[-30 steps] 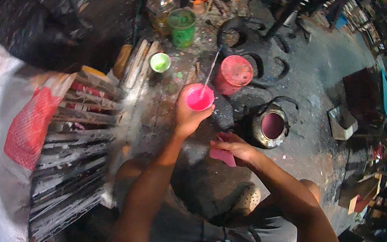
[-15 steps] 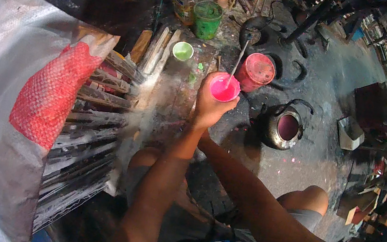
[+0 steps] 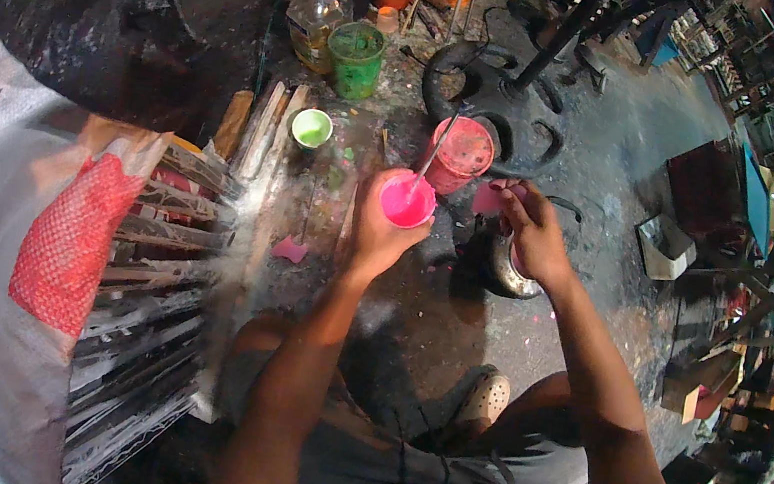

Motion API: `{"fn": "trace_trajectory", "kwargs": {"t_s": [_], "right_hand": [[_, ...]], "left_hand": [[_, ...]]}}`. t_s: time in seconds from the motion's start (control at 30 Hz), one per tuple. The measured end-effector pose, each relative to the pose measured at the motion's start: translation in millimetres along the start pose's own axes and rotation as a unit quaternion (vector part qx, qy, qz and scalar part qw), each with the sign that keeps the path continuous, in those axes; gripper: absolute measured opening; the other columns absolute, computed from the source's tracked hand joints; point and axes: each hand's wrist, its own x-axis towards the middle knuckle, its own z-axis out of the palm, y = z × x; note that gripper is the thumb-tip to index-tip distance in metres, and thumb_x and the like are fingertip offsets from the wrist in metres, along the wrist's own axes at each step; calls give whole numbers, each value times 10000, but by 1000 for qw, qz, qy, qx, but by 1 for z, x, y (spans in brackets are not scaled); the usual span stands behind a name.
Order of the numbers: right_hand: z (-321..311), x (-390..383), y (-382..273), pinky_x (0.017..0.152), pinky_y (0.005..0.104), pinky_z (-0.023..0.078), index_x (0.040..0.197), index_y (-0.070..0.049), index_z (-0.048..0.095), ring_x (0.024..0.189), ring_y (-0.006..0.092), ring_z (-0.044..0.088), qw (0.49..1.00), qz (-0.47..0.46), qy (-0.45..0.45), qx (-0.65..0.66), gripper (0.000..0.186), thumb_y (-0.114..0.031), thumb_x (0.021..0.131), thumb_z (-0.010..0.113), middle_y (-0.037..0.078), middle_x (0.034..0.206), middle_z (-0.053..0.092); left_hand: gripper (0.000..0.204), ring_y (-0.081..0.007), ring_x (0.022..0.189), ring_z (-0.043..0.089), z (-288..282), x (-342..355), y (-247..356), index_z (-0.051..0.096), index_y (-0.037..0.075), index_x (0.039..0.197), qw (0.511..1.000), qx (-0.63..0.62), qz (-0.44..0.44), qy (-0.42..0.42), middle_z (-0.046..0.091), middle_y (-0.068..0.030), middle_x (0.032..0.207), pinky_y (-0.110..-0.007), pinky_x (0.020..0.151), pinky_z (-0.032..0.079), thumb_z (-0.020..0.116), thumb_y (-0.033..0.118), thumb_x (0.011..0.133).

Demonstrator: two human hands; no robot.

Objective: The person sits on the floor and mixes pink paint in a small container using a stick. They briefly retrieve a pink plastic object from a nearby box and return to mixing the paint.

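In the head view, your left hand [image 3: 378,233] grips a round cup of bright pink liquid [image 3: 405,222] near the red round bucket [image 3: 464,147]. Your right hand [image 3: 535,237] pinches a flat pink scrap [image 3: 488,200] beside the rounded metal pot [image 3: 507,275].

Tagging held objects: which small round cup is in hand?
The bright pink cup holding a thin stick, gripped in the left hand; the white cup with light green inside stands untouched.
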Motion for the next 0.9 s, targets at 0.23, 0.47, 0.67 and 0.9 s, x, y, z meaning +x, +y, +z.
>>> {"fn": "trace_trajectory", "kwargs": {"t_s": [0.23,0.47,0.67,0.9], "right_hand": [[28,-29,-60,652,409,537,1102,6,742,697,296,700,930,-188,-78,-305,247,-177,963,831,208,866,728],[31,-7,-36,762,536,572,1040,-71,781,826,428,729,899,-210,-104,-369,231,-265,918,806,199,908,750],[43,-5,-19,974,514,528,967,-132,814,994,362,747,824,-242,-102,-502,218,-292,821,840,121,1003,793],[41,-5,-26,829,466,559,1037,-107,811,932,339,751,852,-227,-53,-468,185,-192,875,788,129,996,771]], "left_hand": [[780,-243,1258,651,28,-11,-5,571,51,1393,998,-43,-32,-40,668,-99,1309,-391,1114,513,921,20,697],[854,-253,1277,626,39,-17,-15,526,61,1439,996,-33,-31,-82,641,-108,1340,-403,1116,506,930,-3,688],[763,-375,1113,660,53,-17,-28,627,64,1302,998,-2,10,-62,675,-157,1211,-476,964,517,987,177,639],[807,-320,1197,662,53,-20,-21,592,56,1364,996,-13,-54,-76,680,-143,1261,-454,1031,531,984,105,660]]}}
